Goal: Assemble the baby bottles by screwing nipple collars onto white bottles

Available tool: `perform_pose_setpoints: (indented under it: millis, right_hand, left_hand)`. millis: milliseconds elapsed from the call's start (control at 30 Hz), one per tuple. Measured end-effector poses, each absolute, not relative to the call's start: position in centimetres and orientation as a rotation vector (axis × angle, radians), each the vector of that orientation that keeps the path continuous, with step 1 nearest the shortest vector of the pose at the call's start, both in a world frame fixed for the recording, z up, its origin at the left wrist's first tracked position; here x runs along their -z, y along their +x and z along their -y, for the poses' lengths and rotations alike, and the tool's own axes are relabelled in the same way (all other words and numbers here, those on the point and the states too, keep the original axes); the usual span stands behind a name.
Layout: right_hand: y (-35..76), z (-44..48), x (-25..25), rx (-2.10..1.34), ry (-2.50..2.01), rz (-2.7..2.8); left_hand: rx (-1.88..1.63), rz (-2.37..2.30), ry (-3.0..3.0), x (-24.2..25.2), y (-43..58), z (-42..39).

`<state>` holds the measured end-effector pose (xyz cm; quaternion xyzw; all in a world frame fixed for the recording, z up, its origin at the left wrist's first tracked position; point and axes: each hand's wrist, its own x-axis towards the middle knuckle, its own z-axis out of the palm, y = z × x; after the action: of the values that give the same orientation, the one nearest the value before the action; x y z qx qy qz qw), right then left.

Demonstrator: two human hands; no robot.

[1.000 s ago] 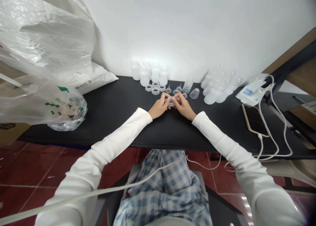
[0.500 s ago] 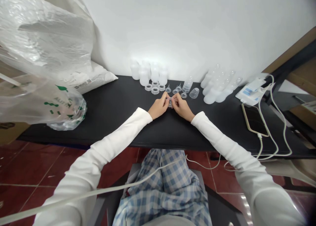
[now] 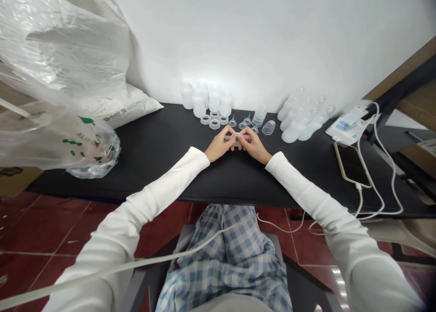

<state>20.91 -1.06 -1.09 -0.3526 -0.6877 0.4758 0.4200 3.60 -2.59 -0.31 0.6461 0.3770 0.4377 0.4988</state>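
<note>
I have both hands at work toward the far edge of the table [image 3: 153,162], about midway along it. The left hand [image 3: 219,147] pinches one side of a clear ring-shaped part [image 3: 236,140] between thumb and fingers; the right hand [image 3: 255,147] pinches the other. Just beyond, nearer that edge, I see loose rings [image 3: 214,125], clear teats [image 3: 233,121] and upright bottles [image 3: 199,106]. A phone [image 3: 352,164] lies near the right end.
</note>
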Motion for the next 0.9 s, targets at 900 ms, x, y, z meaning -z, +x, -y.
perform_pose_setpoints:
  millis: [900]
  right_hand:
    - [20.9,1.4,1.1,-1.131,-0.865,1.743]
  left_hand:
    - [-1.143,-1.046,1.701,0.4,3.4,2.6]
